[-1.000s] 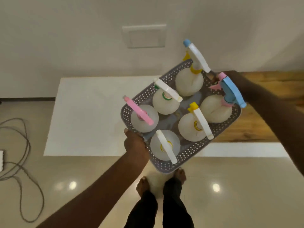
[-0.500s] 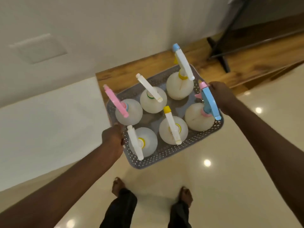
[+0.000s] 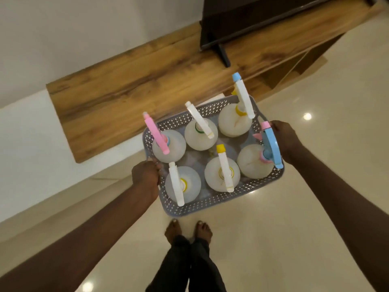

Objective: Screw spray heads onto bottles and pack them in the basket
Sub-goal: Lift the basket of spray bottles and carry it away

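The left hand is closed around the near-left rim of the grey perforated basket; the right hand clasps its far-right rim, carrying it above the tiled floor. Six capped spray bottles stand inside. If either grip slackens, the basket would likely tilt and the top-heavy bottles could topple out.

Basket looks moulded from perforated grey plastic, bottles from frosted plastic; floor is polished glossy, shelf wood-grained matt.
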